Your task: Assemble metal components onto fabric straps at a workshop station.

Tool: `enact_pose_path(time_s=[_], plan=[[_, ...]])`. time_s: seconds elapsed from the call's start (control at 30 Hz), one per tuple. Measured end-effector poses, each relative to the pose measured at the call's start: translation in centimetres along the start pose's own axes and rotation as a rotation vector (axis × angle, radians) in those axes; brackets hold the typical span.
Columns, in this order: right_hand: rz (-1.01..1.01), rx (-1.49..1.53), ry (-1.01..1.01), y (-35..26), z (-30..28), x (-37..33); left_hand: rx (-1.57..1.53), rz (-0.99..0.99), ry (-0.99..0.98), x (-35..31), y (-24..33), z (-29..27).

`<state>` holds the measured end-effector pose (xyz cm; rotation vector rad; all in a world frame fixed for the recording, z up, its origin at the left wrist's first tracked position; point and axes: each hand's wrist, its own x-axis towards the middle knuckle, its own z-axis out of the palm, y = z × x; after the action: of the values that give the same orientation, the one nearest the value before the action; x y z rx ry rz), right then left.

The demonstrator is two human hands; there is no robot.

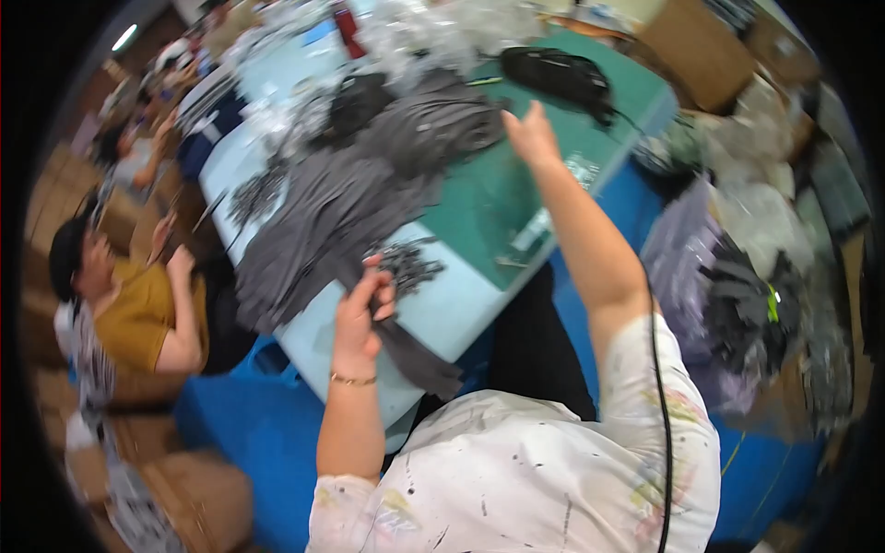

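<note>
My left hand [361, 309] is closed around a dark grey strip of cloth [417, 358], whose lower end hangs past the near edge of the table. Just beyond that hand lies a small heap of dark, thin pieces [412, 264], too blurred to name. My right hand [532, 138] is stretched out over the green mat [479, 207], fingers apart and nothing seen in them. To its left is a large pile of dark grey cloth pieces [323, 203]. A black pouch-like thing [558, 76] lies just beyond my right hand.
A co-worker in a mustard top [138, 313] sits at the left of the light blue table [313, 323]. Clear plastic bags [452, 32] cover the far end. Cardboard boxes [696, 51] and bagged bundles [687, 267] stand on the right. A black cable [660, 396] runs along my right arm.
</note>
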<state>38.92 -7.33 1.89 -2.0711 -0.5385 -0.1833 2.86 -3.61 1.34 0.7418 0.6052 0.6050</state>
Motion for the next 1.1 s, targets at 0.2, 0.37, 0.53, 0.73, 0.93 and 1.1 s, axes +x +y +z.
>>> enact_pose_path(time_s=[0.2, 0.37, 0.53, 0.73, 0.93, 1.1], plan=[[-0.242, 0.739, -0.806, -7.2, -1.4, -17.5, 0.079, -0.079, -0.25, -1.8, 0.5, 0.1], [-0.095, 0.71, -0.931, -8.8, -2.2, -20.8, 0.187, -0.114, -0.351, -2.3, 0.1, -0.4], [-0.059, 0.875, -0.673, -6.5, -1.7, -21.6, 0.114, -0.193, -0.272, -2.3, 0.7, 0.4], [0.2, 1.395, -0.926, -4.3, -2.2, -20.7, 0.065, -0.195, -0.265, -2.2, 0.7, 0.3], [0.355, 1.766, -1.136, -4.6, -2.2, -20.1, -0.051, -0.144, -0.308, -1.3, -0.2, -0.4], [0.354, 1.503, -1.257, -6.0, -1.9, -21.5, 0.124, -0.178, -0.187, -2.4, -0.8, 0.7]])
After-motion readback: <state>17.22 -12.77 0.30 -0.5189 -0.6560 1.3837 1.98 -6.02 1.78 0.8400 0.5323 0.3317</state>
